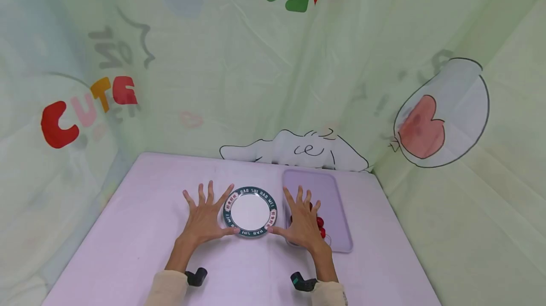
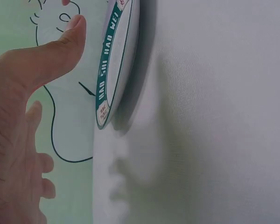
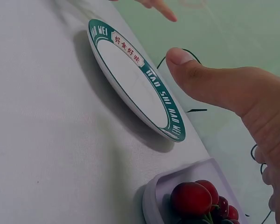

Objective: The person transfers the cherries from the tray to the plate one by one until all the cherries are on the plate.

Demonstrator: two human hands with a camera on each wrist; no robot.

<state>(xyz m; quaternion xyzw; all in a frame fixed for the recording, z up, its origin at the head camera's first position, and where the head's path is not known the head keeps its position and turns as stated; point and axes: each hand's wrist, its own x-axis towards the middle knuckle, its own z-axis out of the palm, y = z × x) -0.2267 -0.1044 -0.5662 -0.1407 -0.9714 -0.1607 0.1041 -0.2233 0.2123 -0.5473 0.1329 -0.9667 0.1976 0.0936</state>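
A white plate [image 1: 250, 212] with a dark green lettered rim lies on the table between my two hands. My left hand [image 1: 204, 218] hovers at the plate's left side, fingers spread and holding nothing. On the other side my right hand [image 1: 302, 223] is spread too, held over the left part of a lilac tray [image 1: 319, 187]. Red cherries [image 1: 320, 222] lie in that tray, partly hidden by the right hand. In the right wrist view the cherries [image 3: 191, 198] show green stems, and the thumb stands apart from the plate [image 3: 133, 86]. The left wrist view shows the plate [image 2: 116, 60] edge-on near the thumb.
A pale cloth covers the table [image 1: 247, 273]. Printed curtains [image 1: 256, 74] hang behind and at both sides of it. The tray's raised rim stands right of the plate.
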